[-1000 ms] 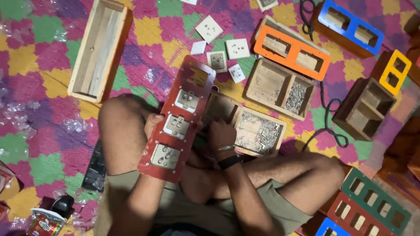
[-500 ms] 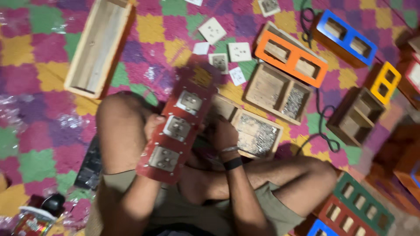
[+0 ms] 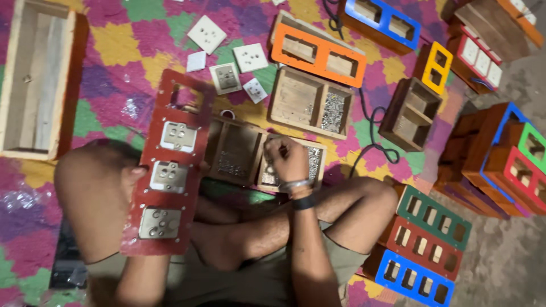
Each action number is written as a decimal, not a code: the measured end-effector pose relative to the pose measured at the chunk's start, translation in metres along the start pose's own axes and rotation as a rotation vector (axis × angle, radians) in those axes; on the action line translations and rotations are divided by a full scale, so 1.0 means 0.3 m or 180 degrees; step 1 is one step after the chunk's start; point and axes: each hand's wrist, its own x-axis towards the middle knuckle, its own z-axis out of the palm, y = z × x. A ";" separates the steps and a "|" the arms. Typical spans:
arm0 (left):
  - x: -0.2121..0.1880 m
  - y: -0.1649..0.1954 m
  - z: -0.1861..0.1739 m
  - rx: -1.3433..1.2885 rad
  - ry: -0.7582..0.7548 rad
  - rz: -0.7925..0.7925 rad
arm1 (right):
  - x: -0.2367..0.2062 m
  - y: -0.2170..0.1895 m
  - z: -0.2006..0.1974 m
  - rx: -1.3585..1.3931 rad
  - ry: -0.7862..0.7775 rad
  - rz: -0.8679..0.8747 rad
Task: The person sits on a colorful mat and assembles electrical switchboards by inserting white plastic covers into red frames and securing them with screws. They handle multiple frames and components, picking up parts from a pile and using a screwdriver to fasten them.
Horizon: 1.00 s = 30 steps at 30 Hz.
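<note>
Left hand (image 3: pixel 135 177) grips red panel (image 3: pixel 169 170) edge; right hand (image 3: pixel 287 160) pinched narrow over wooden screw tray (image 3: pixel 315 166).
Panel: flat, long axis running away from the person, three square metal sockets.

Red panel (image 3: pixel 170 170) with three sockets is held upright on the knee by the left hand (image 3: pixel 136 176). Right hand (image 3: pixel 287 159) is lowered into a wooden tray (image 3: pixel 244 153) of screws.
</note>
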 end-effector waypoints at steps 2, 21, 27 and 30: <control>-0.010 0.018 -0.001 -0.0019 -0.0017 0.0028 | 0.073 0.055 -0.056 -0.0274 0.0129 -0.0223; -0.058 0.059 -0.075 -0.0057 0.0114 -0.0005 | 0.018 0.062 -0.045 -0.1672 -0.0918 -0.0455; -0.058 0.071 -0.125 -0.0276 0.0017 -0.0261 | -0.037 0.183 -0.062 -0.2157 -0.1426 0.0216; -0.058 0.068 -0.150 -0.0250 0.0166 -0.0351 | -0.060 0.226 -0.033 -0.2441 -0.1138 0.0468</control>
